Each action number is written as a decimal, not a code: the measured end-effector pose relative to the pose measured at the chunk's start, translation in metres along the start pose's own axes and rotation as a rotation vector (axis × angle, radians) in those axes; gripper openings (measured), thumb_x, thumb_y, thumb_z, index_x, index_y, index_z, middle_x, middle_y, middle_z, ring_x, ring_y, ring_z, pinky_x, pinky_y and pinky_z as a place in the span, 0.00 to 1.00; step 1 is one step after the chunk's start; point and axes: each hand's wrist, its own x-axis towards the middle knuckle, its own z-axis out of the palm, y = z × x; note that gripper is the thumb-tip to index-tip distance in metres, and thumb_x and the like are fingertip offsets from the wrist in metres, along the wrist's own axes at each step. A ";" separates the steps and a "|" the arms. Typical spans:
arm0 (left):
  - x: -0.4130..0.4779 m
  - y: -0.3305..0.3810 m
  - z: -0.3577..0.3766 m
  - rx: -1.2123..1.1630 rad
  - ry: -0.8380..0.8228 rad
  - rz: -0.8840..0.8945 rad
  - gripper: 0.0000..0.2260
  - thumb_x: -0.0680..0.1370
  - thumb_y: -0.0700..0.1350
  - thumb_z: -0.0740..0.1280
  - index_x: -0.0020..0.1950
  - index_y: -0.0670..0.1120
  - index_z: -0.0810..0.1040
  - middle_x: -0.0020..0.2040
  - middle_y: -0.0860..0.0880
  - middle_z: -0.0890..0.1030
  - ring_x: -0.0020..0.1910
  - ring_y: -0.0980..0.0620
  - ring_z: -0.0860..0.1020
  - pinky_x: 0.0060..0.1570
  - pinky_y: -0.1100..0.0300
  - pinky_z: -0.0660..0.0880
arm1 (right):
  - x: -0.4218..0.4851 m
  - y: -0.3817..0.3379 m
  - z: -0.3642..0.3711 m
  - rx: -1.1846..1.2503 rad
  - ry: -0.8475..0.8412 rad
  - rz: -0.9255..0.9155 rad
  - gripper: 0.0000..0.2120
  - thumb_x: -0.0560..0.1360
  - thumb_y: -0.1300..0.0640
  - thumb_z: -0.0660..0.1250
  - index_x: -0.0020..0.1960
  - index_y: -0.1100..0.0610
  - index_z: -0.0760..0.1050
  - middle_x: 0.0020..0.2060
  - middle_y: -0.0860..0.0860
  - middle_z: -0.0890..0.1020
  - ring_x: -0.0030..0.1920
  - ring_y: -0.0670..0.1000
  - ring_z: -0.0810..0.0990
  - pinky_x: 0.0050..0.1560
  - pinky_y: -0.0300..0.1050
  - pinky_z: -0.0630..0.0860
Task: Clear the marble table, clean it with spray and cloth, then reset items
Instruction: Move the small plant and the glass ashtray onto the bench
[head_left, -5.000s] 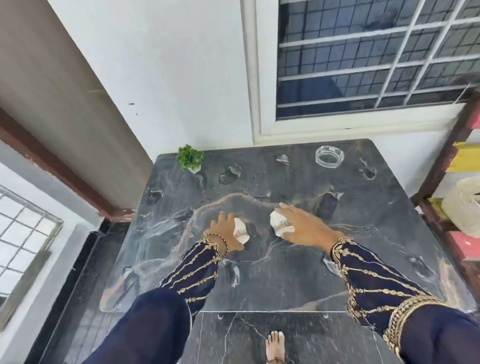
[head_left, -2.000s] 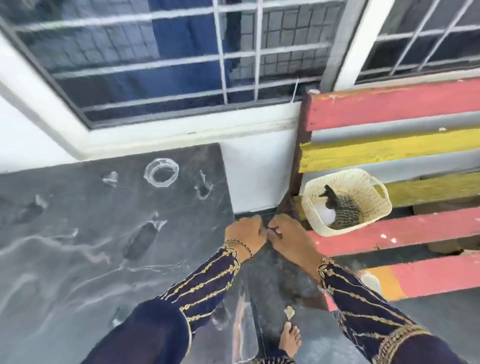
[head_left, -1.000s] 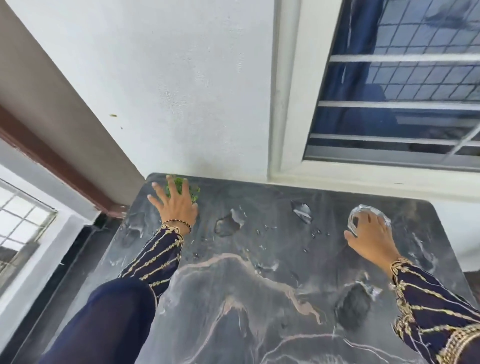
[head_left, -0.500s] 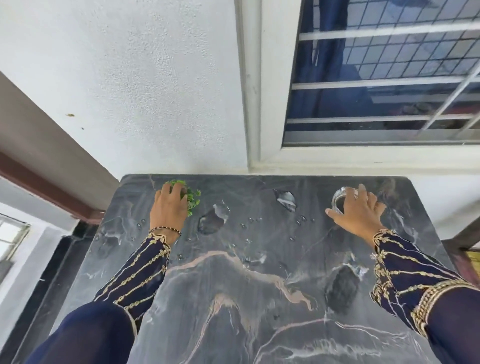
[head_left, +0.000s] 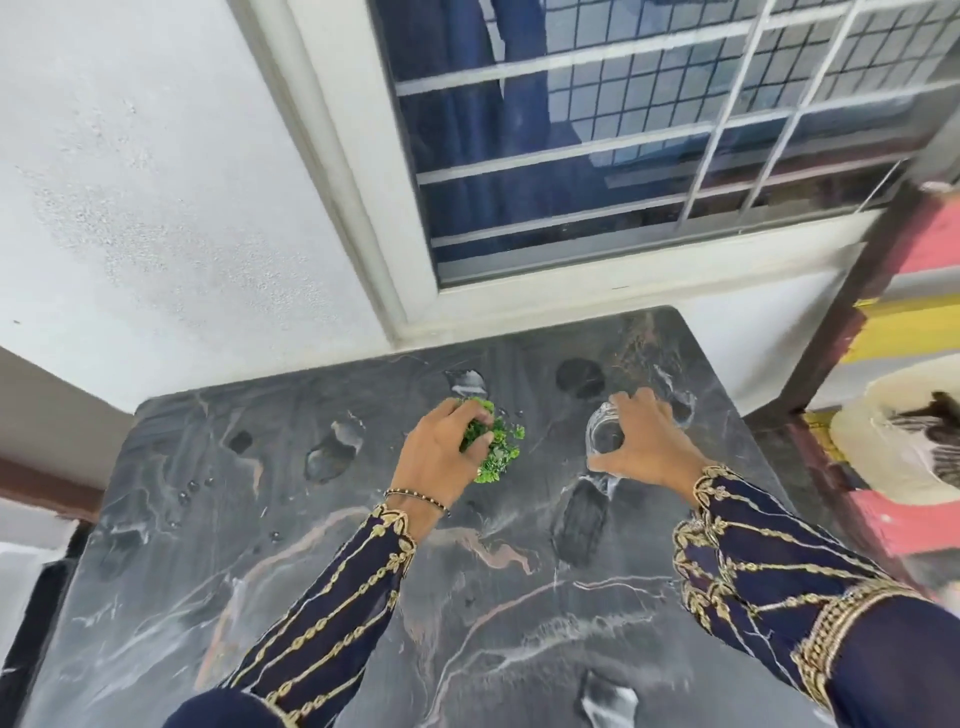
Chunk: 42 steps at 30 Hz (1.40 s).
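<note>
The small green plant (head_left: 498, 452) is in your left hand (head_left: 441, 457), fingers curled round its leaves, above the marble table (head_left: 363, 597) near the middle of its far edge. Just beside it, toward the far right corner, your right hand (head_left: 644, 447) clasps the clear glass dish (head_left: 602, 439) from above; you cannot tell whether either thing is lifted off the marble. Off the right edge, a pale woven basket (head_left: 893, 441) sits on a red-and-yellow slatted bench (head_left: 904, 525).

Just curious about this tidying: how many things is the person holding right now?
2. A small green plant in the left hand, over the marble table; a clear glass dish in the right hand, to its right. Anything tucked under the palms would be hidden.
</note>
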 end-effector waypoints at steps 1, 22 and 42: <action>0.003 0.018 0.009 -0.028 -0.028 0.027 0.07 0.74 0.43 0.70 0.52 0.47 0.81 0.51 0.51 0.81 0.47 0.50 0.79 0.49 0.58 0.76 | -0.013 0.013 -0.001 0.032 0.006 0.011 0.47 0.63 0.37 0.76 0.74 0.55 0.61 0.70 0.57 0.64 0.72 0.65 0.62 0.64 0.63 0.73; 0.077 0.444 0.352 -0.088 -0.545 0.366 0.08 0.72 0.47 0.72 0.51 0.50 0.80 0.50 0.54 0.80 0.50 0.54 0.78 0.53 0.58 0.74 | -0.135 0.465 -0.083 0.173 0.202 0.370 0.51 0.62 0.32 0.72 0.77 0.51 0.57 0.69 0.52 0.63 0.67 0.56 0.65 0.55 0.53 0.77; 0.145 0.579 0.667 0.033 -0.726 0.511 0.11 0.72 0.39 0.72 0.54 0.46 0.79 0.58 0.48 0.79 0.58 0.48 0.75 0.59 0.57 0.70 | -0.125 0.763 0.009 0.228 0.097 0.796 0.50 0.62 0.39 0.79 0.74 0.55 0.58 0.68 0.59 0.63 0.66 0.63 0.66 0.56 0.61 0.79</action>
